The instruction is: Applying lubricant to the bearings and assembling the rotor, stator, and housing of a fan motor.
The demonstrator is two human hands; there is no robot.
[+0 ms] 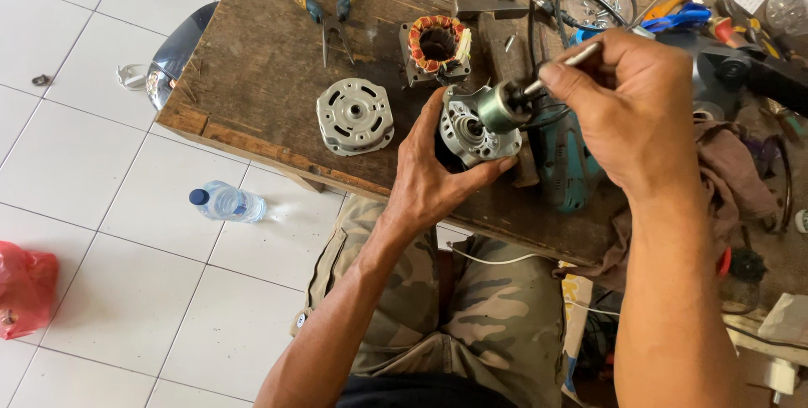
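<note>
My left hand grips a grey metal motor end cover at the near edge of the wooden bench. My right hand holds a thin metal shaft with a cylindrical rotor piece on its end, resting against the cover's centre. A second grey end cover lies flat on the bench to the left. Behind it stands a stator with copper windings.
Blue-and-yellow pliers lie at the bench's far side. A teal power drill, black cables, screws and a brown rag crowd the right. On the tiled floor lie a water bottle and a red bag.
</note>
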